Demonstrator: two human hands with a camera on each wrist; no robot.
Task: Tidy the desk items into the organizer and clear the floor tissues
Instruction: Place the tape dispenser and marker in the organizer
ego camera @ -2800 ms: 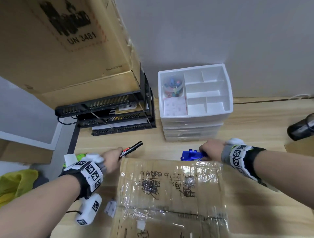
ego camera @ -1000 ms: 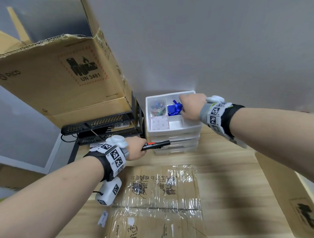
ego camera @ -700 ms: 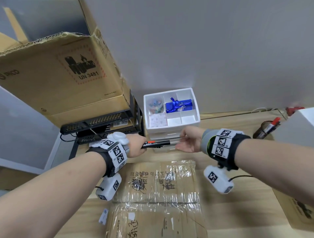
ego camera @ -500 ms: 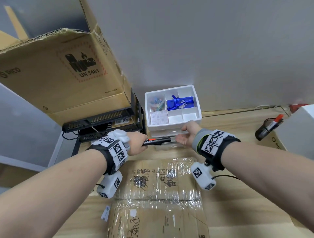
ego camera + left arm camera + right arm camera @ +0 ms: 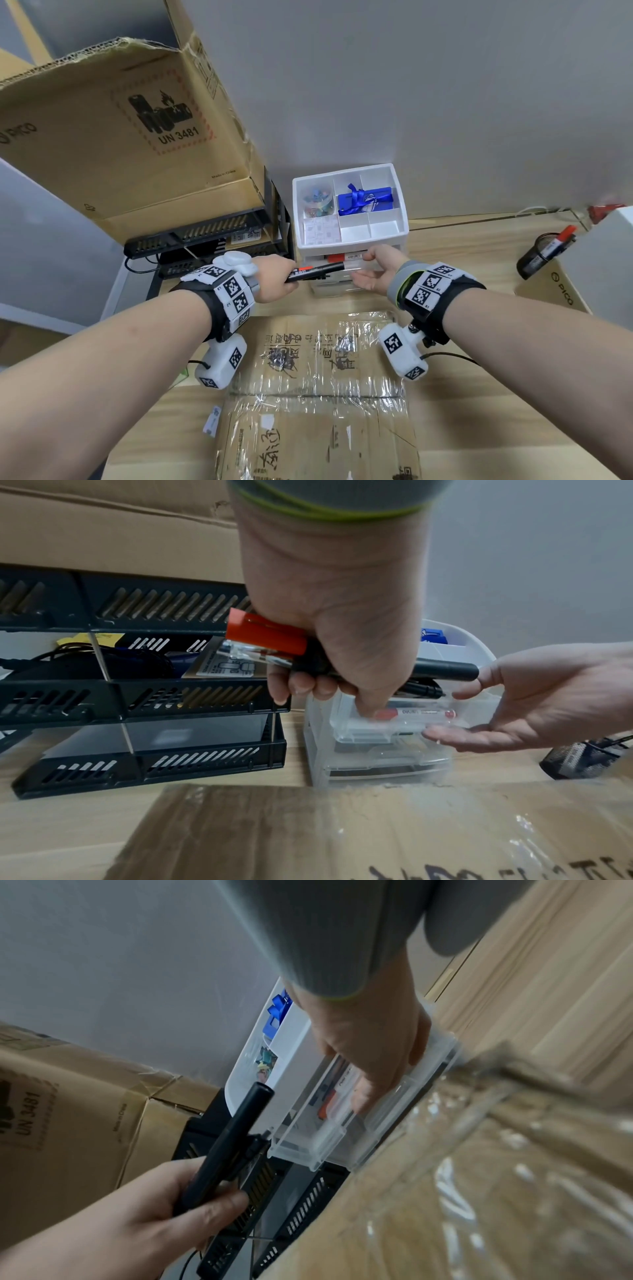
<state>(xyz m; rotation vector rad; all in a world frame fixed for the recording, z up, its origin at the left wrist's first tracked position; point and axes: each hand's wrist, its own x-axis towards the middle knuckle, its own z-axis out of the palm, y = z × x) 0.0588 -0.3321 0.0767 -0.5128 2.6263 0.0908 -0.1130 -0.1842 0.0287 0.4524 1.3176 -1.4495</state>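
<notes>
A white organizer [image 5: 402,205] stands against the wall, with a blue ribboned box [image 5: 364,200] in a top compartment. Its clear top drawer [image 5: 346,265] is pulled partly out and holds a red-capped marker [image 5: 418,713]. My right hand [image 5: 376,270] is palm up at the drawer front [image 5: 377,723], thumb above the rim and fingers under the lip. My left hand [image 5: 274,281] grips black markers [image 5: 315,270] in a fist, tips pointing at the drawer. One marker has an orange-red end [image 5: 267,634].
A black stacked paper tray [image 5: 205,236] stands left of the organizer with a big cardboard box [image 5: 120,137] on top. Flattened taped cardboard [image 5: 318,359] covers the desk in front. A black mesh pen cup [image 5: 534,257] lies at the right beside a white box [image 5: 603,246].
My right hand left the blue box in the top compartment, dropped to the top drawer and drew it out. The left hand with the markers has stayed near the drawer.
</notes>
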